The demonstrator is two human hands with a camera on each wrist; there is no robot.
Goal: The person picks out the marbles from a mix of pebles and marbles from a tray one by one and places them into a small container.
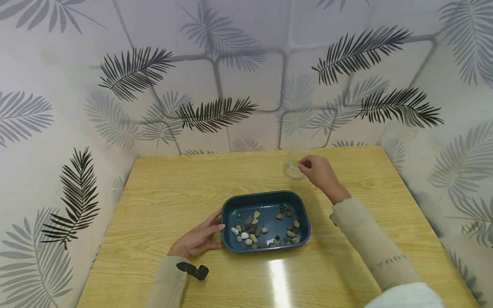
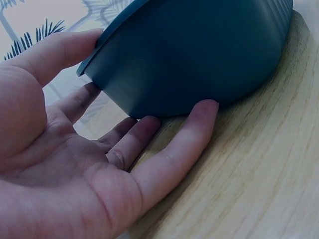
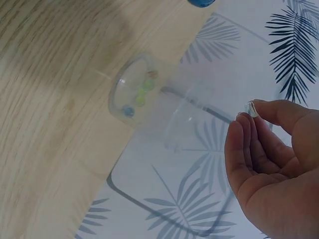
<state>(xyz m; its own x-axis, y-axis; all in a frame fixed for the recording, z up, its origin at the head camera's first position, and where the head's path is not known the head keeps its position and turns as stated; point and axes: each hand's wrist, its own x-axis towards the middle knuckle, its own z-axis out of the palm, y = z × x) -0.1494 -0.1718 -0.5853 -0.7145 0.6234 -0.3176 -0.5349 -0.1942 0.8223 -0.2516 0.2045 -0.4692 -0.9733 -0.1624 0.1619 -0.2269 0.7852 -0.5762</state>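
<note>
A dark blue rectangular tub [image 1: 265,249] with stones and glass marbles in it stands on the wooden table. My left hand [image 1: 200,239] is at its left end, one digit on the rim and the other fingertips against the outer wall and low by the base. Beyond the tub, toward the wall, is a clear cup [image 1: 293,171]. Several coloured marbles [image 3: 141,99] lie at its bottom, green, blue and orange. Beside the cup's mouth my right hand [image 1: 316,171] pinches a small clear glass marble [image 3: 250,109] between thumb and fingertips.
Pale and dark stones [image 1: 252,226] are spread over the left and front of the tub; darker marbles [image 1: 284,208] sit at its back right. The table [image 1: 173,184] ends at a leaf-patterned wall [image 1: 246,85] just behind the cup.
</note>
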